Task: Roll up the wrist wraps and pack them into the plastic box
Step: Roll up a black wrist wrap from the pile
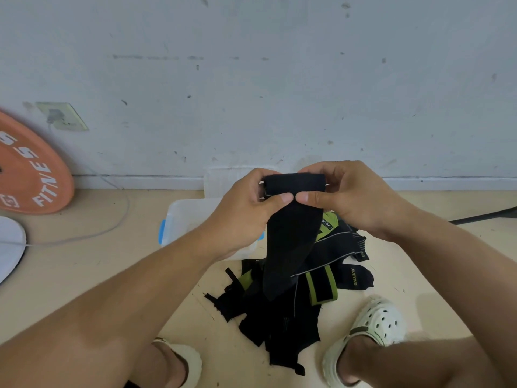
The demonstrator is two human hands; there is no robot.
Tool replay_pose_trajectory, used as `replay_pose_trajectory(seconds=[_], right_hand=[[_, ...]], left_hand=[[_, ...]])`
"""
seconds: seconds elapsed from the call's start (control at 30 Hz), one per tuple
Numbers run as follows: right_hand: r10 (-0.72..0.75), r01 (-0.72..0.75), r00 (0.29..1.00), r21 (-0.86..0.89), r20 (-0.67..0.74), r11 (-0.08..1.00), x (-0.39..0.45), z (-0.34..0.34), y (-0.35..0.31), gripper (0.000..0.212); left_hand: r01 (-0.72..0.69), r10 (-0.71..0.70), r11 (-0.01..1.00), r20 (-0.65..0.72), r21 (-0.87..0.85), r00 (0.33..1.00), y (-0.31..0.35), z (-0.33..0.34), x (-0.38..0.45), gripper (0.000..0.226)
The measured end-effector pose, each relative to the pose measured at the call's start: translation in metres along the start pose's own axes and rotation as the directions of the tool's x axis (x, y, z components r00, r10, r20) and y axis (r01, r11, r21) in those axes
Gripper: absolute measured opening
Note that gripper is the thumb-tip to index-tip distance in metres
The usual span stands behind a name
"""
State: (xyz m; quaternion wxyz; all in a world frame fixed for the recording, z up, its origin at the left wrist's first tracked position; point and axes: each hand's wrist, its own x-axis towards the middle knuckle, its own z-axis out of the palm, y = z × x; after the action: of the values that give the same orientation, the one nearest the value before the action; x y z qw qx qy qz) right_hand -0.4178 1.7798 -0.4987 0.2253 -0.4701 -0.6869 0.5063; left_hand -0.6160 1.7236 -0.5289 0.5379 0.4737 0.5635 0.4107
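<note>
Black elastic wrist wrap (288,236) is being rolled above the clear plastic box (190,217) — pinched by the left hand (249,208) and right hand (347,197); if either pinch is being loosened, the roll could be unwound by its hanging tail.

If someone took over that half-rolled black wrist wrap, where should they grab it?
Probably by the two open ends of the rolled part of the black wrist wrap, one hand from each side, thumbs pinning the seam as the left hand and right hand do; its loose tail hangs free.
</note>
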Motion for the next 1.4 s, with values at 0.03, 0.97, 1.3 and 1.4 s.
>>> replay_pose_trajectory(seconds=[0.03, 0.97, 1.3, 1.4], right_hand=[[-0.003, 0.003, 1.0, -0.03, -0.001, 1.0, 0.0, 0.001, 0.0, 0.02], [-0.002, 0.023, 0.992, 0.165, -0.126, 0.986, -0.006, 0.013, -0.012, 0.022], [0.148, -0.141, 0.989, 0.343, 0.008, 0.929, -0.005, 0.006, -0.01, 0.029], [0.162, -0.147, 0.987, 0.391, -0.006, 0.909, -0.005, 0.006, -0.011, 0.031]], left_hand=[[0.004, -0.004, 1.0, -0.003, -0.008, 1.0, 0.0, 0.0, 0.0, 0.027], [0.124, -0.126, 0.961, 0.01, -0.248, 0.992, 0.012, 0.001, 0.0, 0.025], [0.037, -0.032, 0.988, 0.037, -0.151, 0.999, 0.008, 0.001, 0.0, 0.035], [0.037, -0.035, 0.988, 0.016, -0.15, 0.999, 0.007, 0.0, 0.002, 0.037]])
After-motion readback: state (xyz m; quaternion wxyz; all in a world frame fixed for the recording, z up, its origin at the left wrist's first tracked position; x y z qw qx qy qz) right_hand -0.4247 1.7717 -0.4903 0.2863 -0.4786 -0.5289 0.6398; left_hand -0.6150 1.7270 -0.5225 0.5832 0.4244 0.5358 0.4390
